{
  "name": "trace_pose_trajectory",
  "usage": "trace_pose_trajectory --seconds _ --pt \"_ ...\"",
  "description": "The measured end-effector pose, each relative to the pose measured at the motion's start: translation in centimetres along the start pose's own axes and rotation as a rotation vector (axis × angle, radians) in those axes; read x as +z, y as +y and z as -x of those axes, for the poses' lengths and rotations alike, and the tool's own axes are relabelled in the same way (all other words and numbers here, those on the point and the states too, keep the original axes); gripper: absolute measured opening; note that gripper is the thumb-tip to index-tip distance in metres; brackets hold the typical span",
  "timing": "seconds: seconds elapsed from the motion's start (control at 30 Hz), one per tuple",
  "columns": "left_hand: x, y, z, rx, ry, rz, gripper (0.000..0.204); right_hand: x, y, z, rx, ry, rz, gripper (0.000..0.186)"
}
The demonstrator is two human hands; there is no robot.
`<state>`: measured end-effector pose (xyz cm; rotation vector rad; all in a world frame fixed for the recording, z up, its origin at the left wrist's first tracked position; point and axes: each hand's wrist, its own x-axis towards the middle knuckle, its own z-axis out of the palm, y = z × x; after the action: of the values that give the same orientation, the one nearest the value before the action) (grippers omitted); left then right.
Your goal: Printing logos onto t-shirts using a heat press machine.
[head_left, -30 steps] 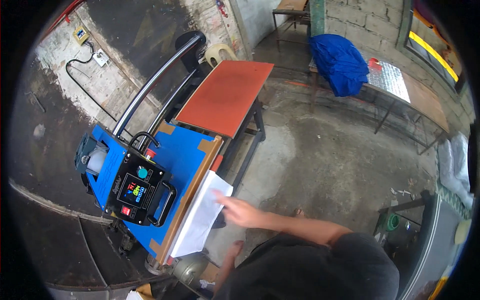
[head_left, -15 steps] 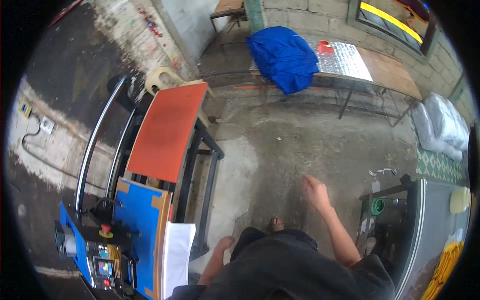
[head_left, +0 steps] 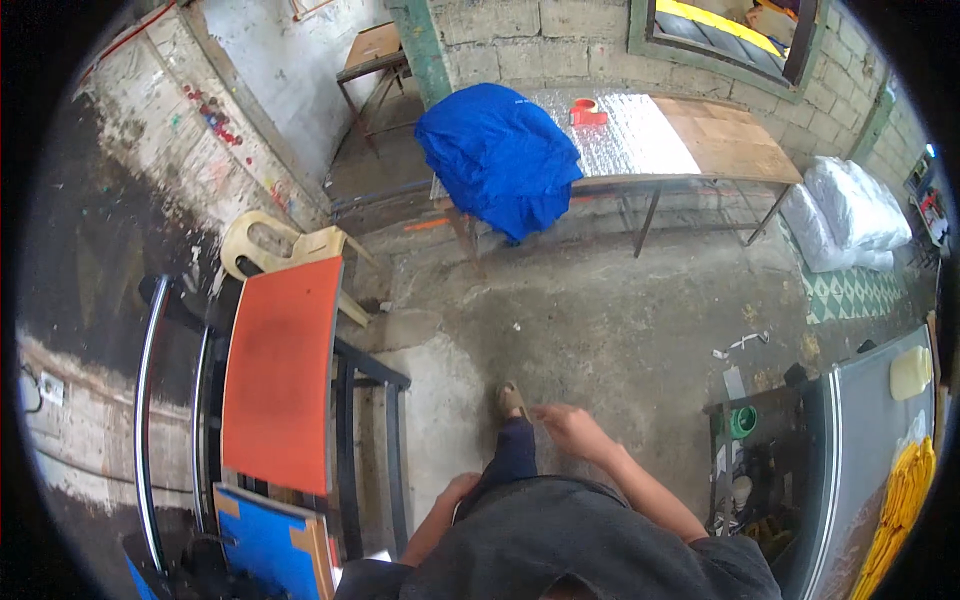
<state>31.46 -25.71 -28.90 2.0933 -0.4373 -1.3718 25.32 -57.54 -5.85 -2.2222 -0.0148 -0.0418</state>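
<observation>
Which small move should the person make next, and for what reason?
Perhaps a step toward the blue cloth: one foot is set forward, pointing roughly that way, and neither the left hand nor the right hand visibly holds anything.

The left hand [head_left: 460, 487] and right hand [head_left: 577, 432] are a bit blurry, so their fingers are hard to count. The bottom edge cuts off the blue board [head_left: 262, 540], and the dark shirt [head_left: 560, 540] hides most of a white thing [head_left: 378, 556] that might be cloth or paper. The red board [head_left: 280, 380] covers part of the chair [head_left: 316, 244], and the blue cloth [head_left: 500, 160] hides one end of the long table [head_left: 735, 140].
</observation>
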Motion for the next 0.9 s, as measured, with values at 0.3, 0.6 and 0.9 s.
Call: trace_pose_trajectory --seconds 0.3,0.6,0.9 --pt "-17.8 -1.4 -10.4 -0.058 0.154 -0.133 0.037 -11.2 1.7 -23.1 -0.017 0.321 0.105 0.031" --pt "-30.7 8.4 -16.5 -0.083 0.481 0.357 0.034 -21.2 10.5 -36.8 0.216 0.63 0.001 0.036" --pt "-30.6 23.8 -19.1 -0.148 0.212 0.724 0.041 -29.7 26.2 -51.0 0.466 0.751 0.237 0.063"
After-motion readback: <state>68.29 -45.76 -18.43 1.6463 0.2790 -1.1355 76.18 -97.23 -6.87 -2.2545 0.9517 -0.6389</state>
